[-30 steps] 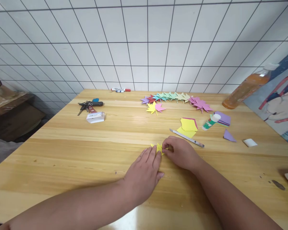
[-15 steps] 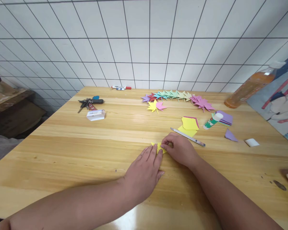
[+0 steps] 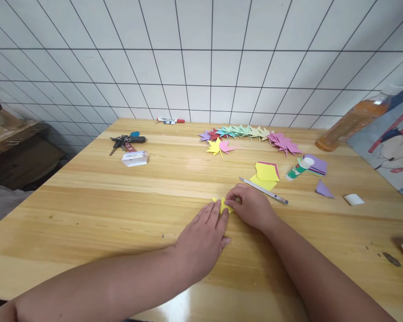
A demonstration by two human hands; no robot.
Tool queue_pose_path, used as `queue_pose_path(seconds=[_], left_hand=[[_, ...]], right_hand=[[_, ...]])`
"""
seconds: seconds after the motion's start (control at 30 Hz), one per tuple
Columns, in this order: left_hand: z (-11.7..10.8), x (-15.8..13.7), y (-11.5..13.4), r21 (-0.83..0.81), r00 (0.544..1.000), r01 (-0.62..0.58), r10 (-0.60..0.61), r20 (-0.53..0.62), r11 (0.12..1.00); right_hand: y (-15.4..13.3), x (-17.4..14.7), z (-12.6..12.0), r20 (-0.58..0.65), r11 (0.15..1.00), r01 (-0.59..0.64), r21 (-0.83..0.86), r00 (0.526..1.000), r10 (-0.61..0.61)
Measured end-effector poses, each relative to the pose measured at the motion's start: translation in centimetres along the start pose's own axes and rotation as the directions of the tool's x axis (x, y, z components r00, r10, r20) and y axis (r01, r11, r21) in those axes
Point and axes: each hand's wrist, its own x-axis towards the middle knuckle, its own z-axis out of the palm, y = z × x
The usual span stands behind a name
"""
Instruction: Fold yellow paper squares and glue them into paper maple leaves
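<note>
A small piece of folded yellow paper lies flat on the wooden table, partly covered by my fingers. My left hand rests on it with outstretched fingers, their tips pressing its left and near parts. At its right side, my right hand pinches an edge of the paper between thumb and forefinger. Just beyond the right hand lies a slim silver cutter knife. Behind the knife sit yellow paper squares, with a dark pink sheet showing underneath.
Folded paper leaves in several colours line the back, with a yellow leaf in front. To the right are a glue stick, purple paper, a white eraser-like block and a bottle. Keys and a small box lie left.
The camera view has shifted slightly. Both hands stay on the yellow paper in nearly the same pose, and nothing else has visibly moved.
</note>
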Motion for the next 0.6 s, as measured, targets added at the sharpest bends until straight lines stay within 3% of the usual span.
queue_pose_path(seconds=[0.43, 0.6], left_hand=[[-0.9, 0.1, 0.2, -0.041, 1.0, 0.016, -0.016, -0.005, 0.999], [-1.1, 0.2, 0.1, -0.046, 1.0, 0.023, -0.023, 0.006, 0.999]], right_hand=[[0.0, 0.4, 0.2, 0.005, 1.0, 0.026, -0.009, 1.0, -0.026], [-0.2, 0.6, 0.1, 0.016, 0.999, -0.028, -0.042, 0.999, 0.028]])
